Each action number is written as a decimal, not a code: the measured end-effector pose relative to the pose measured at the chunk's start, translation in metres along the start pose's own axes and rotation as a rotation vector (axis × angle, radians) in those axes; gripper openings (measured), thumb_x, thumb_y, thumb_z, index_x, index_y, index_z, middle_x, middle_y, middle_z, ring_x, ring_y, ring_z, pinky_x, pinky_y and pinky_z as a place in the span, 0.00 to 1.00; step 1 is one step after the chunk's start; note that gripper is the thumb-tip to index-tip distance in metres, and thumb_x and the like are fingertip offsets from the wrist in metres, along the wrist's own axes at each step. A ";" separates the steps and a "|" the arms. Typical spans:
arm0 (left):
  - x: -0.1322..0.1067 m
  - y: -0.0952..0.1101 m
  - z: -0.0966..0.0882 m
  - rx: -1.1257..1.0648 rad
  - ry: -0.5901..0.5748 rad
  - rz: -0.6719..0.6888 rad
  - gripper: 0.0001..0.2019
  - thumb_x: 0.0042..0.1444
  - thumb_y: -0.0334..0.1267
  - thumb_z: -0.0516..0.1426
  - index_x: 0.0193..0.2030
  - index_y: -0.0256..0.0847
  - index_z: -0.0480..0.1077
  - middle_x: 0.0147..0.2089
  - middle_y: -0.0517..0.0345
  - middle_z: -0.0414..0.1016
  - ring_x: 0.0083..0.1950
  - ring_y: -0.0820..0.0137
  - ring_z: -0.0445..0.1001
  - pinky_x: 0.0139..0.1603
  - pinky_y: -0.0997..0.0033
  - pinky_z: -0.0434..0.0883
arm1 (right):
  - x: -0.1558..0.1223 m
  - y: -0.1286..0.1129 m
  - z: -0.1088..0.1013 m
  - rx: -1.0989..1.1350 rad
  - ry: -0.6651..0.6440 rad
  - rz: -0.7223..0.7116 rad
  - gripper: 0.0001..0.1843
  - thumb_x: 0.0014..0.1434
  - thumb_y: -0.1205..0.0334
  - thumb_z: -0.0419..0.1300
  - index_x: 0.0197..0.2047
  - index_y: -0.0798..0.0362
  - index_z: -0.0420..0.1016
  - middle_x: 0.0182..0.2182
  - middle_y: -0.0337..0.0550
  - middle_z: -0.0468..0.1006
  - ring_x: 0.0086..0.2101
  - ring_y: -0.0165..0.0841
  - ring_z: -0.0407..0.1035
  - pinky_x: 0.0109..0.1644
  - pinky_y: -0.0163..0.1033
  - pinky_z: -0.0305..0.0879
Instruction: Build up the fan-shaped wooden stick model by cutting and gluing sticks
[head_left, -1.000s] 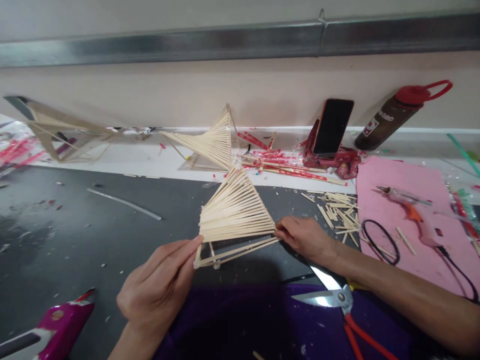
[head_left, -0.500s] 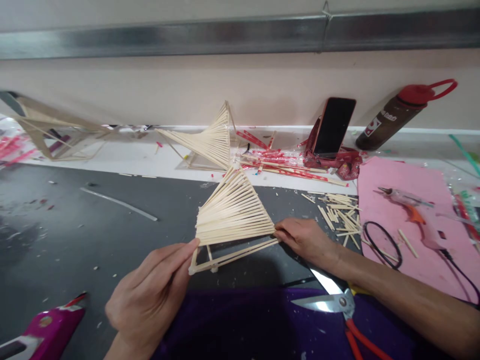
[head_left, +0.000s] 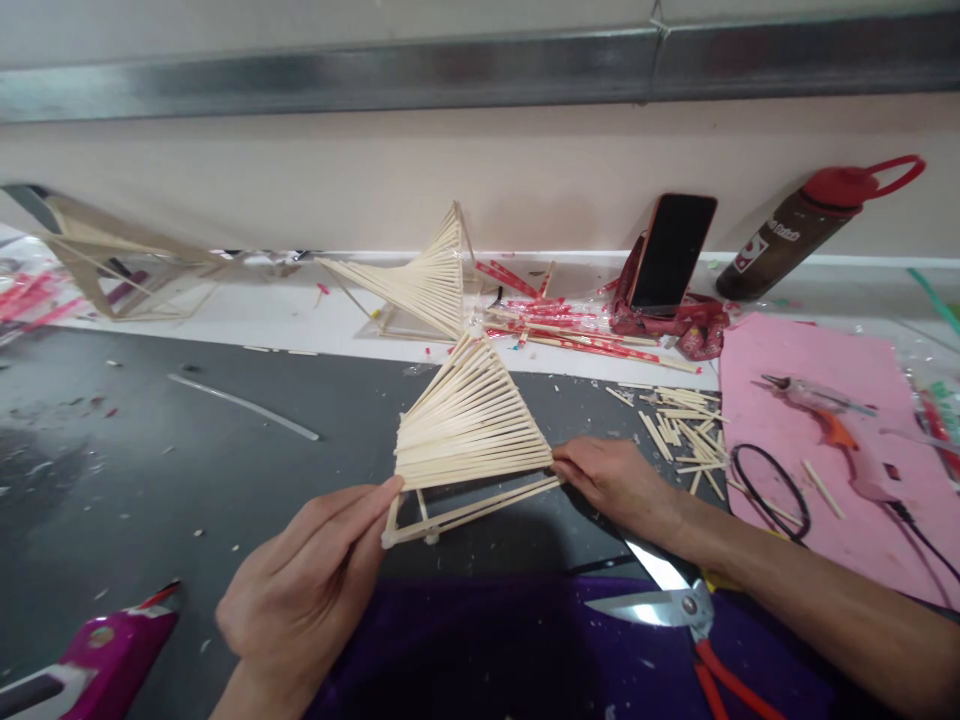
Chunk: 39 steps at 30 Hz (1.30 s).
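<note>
A model of thin wooden sticks, laid side by side into a twisted, fan-like surface over a stick frame, is in front of me on the dark table. My left hand pinches its near left corner between thumb and fingers. At the right corner, my right hand grips the end of the sticks with closed fingertips. Whitish blobs show at the frame's joints. Below my right forearm lie scissors with spread blades and red handles.
Behind stands a similar stick model, another farther left. Cut sticks lie beside a pink sheet bearing a glue gun. A phone and a bottle lean at the wall. A magenta glue gun-like tool lies lower left.
The whole scene sits slightly farther right in view, as if the camera turned a little. Both hands keep the same hold on the stick model.
</note>
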<state>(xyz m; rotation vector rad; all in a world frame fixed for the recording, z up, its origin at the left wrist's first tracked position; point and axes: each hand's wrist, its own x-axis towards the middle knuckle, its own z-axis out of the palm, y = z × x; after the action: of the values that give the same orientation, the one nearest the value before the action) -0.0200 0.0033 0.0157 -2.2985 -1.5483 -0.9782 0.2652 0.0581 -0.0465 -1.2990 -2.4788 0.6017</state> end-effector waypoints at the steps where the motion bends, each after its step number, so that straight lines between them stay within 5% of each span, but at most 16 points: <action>1: 0.000 0.000 0.000 -0.010 -0.002 -0.008 0.12 0.55 0.33 0.58 0.46 0.48 0.74 0.38 0.62 0.78 0.34 0.73 0.76 0.35 0.75 0.69 | 0.000 0.000 0.000 -0.011 0.003 -0.006 0.12 0.65 0.64 0.49 0.44 0.54 0.73 0.35 0.44 0.78 0.36 0.33 0.73 0.37 0.35 0.62; 16: 0.002 -0.001 -0.002 0.101 -0.015 0.014 0.11 0.59 0.38 0.53 0.45 0.49 0.74 0.37 0.64 0.79 0.34 0.72 0.77 0.31 0.75 0.69 | -0.005 -0.007 -0.002 -0.348 0.233 -0.142 0.19 0.66 0.61 0.48 0.27 0.54 0.71 0.22 0.40 0.73 0.24 0.30 0.68 0.28 0.40 0.50; 28: 0.001 -0.002 -0.001 0.087 -0.018 0.025 0.09 0.58 0.36 0.55 0.43 0.45 0.74 0.37 0.61 0.79 0.33 0.74 0.77 0.32 0.78 0.69 | -0.006 -0.006 -0.002 -0.289 0.243 -0.129 0.16 0.66 0.61 0.49 0.28 0.54 0.71 0.23 0.40 0.74 0.25 0.29 0.68 0.29 0.37 0.52; 39: 0.001 0.006 0.000 -0.177 0.015 -0.023 0.12 0.50 0.25 0.60 0.42 0.39 0.74 0.36 0.57 0.79 0.35 0.76 0.77 0.35 0.81 0.72 | -0.011 0.003 0.013 -0.264 0.312 -0.223 0.12 0.65 0.61 0.50 0.33 0.53 0.72 0.24 0.36 0.73 0.25 0.30 0.68 0.28 0.38 0.50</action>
<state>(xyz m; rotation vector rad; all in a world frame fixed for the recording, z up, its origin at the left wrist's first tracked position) -0.0145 0.0013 0.0179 -2.3878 -1.5430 -1.1797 0.2685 0.0475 -0.0596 -1.0800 -2.4453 0.0147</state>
